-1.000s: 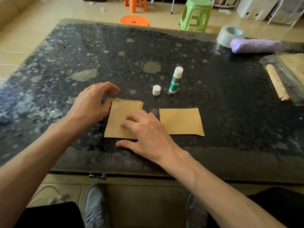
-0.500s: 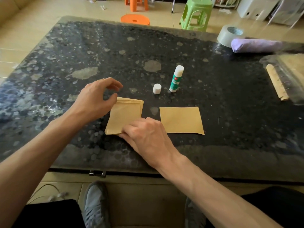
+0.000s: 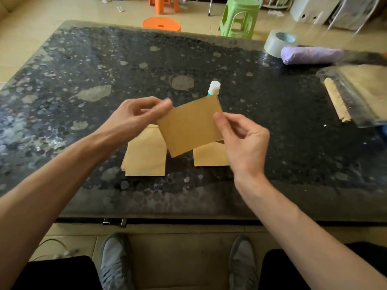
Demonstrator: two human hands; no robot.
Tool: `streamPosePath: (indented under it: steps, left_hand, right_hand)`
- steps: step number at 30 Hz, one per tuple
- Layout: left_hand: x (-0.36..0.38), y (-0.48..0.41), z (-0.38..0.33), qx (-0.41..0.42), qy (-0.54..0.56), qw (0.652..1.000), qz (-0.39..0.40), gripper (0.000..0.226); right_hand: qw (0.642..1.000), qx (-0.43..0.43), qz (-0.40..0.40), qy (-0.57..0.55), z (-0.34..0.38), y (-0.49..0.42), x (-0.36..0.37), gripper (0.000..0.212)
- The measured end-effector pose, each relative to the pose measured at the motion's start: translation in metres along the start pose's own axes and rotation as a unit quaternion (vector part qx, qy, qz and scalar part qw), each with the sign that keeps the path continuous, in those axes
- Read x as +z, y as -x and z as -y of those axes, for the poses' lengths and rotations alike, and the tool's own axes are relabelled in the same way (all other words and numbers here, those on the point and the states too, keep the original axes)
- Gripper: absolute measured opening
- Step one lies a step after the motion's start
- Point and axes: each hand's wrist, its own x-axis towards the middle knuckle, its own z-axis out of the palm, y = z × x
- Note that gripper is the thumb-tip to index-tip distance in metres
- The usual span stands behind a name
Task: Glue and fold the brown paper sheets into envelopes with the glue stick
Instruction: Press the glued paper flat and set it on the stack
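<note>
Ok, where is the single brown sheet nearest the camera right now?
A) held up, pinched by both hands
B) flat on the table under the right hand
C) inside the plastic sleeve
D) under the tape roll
A: the brown sheet is up above the table and the stack. The left hand pinches its upper left corner and the right hand pinches its right edge.

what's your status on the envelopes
One sheet pinched by left hand and right hand, above table. Below lie stack and second sheet. Behind, glue stick, partly hidden.
</note>
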Motion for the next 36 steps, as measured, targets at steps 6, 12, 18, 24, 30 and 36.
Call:
streamPosePath:
  steps: [6,12,18,24,30,36]
  left_hand:
    - [0.038,-0.012,0.005,-0.027,0.08,0.996,0.03,0.028]
    - [0.062,-0.021,0.008,-0.072,0.063,0.995,-0.033,0.036]
    - [0.07,-0.023,0.011,-0.05,0.029,0.998,-0.013,0.035]
    - [0.064,-0.025,0.018,-0.024,-0.04,0.998,-0.052,0.029]
    - [0.054,-0.025,0.03,0.01,-0.114,0.99,-0.084,0.023]
    - [0.052,-0.024,0.034,0.069,-0.167,0.979,-0.091,0.022]
  right_hand:
    - [0.994,0.102,-0.044,-0.014,-0.004,-0.006,-0.032,0.013]
    - [0.981,0.155,0.015,0.114,-0.019,-0.019,-0.06,0.003]
    - [0.972,0.189,0.025,0.139,-0.032,-0.023,-0.081,0.008]
    - [0.97,0.196,0.03,0.144,-0.033,-0.024,-0.081,0.009]
    - [0.967,0.203,0.029,0.15,-0.033,-0.027,-0.07,0.011]
    - [0.964,0.183,0.029,0.191,-0.034,-0.026,-0.065,0.008]
